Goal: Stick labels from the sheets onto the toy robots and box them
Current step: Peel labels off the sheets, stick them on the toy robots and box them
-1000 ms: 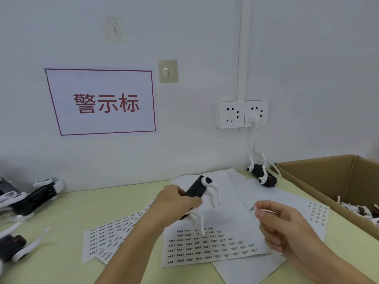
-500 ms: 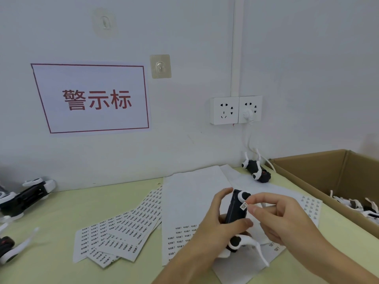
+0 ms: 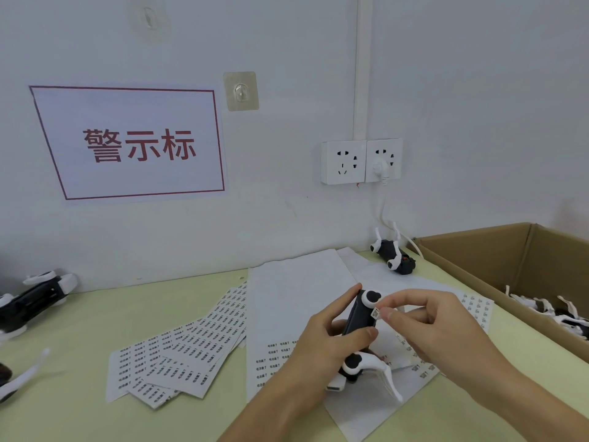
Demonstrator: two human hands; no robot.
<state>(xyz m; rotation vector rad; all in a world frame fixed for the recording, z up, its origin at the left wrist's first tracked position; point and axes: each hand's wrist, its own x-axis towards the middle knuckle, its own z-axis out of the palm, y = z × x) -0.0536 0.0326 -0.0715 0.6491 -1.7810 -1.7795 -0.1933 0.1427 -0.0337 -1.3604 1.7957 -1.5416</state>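
White label [image 3: 375, 313] pinched in the right hand [image 3: 430, 327] touches the black toy robot [image 3: 361, 317] gripped upright by the left hand [image 3: 331, 342], above label sheets [image 3: 191, 352] mid-table; cardboard box [image 3: 510, 260] of robots sits at the table's right edge

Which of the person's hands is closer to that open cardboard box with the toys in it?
Right. The right hand is beside the cardboard box, pinching a label; the left hand grips a toy robot farther left.

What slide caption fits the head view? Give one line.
Left hand holds a black-and-white plastic toy robot while right hand presses on a small white label.
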